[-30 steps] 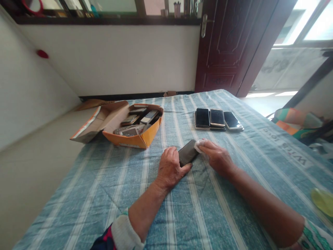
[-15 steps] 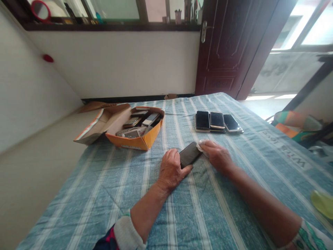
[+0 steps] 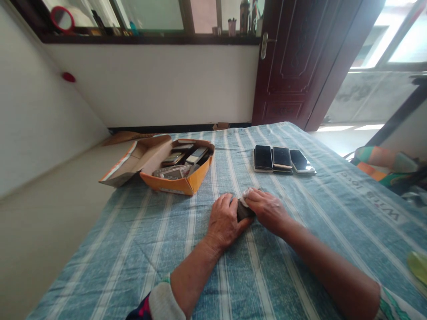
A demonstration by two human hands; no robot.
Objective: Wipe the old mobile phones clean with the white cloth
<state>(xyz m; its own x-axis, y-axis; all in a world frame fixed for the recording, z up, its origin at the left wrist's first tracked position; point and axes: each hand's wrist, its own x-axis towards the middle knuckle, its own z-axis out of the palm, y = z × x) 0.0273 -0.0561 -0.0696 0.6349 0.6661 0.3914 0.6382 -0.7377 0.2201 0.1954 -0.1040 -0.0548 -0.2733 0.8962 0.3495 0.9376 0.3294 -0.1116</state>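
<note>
A dark mobile phone [image 3: 245, 210] lies on the striped blue cloth, mostly covered by my two hands. My left hand [image 3: 226, 218] grips its near left end, thumb along the lower edge and fingers over the far side. A crumpled white tissue [image 3: 246, 194] is pinched in the fingers of my right hand [image 3: 268, 209], which presses it onto the phone's surface. Beyond my right hand rest several phones in short stacks: a black one [image 3: 263, 157], a gold-edged one [image 3: 282, 157] and a white-edged one [image 3: 302, 161].
An orange cardboard box [image 3: 176, 184] with its lid [image 3: 135, 162] folded open holds several phones, left of my hands. The striped cloth [image 3: 160, 262] covers the whole surface. Behind are a white wall and a dark red door [image 3: 293, 66]. A yellow-green object [image 3: 418, 266] sits at the right edge.
My right hand has slid the tissue left across the phone, from its far right end toward my left hand. The left hand keeps its grip. The view has shifted slightly.
</note>
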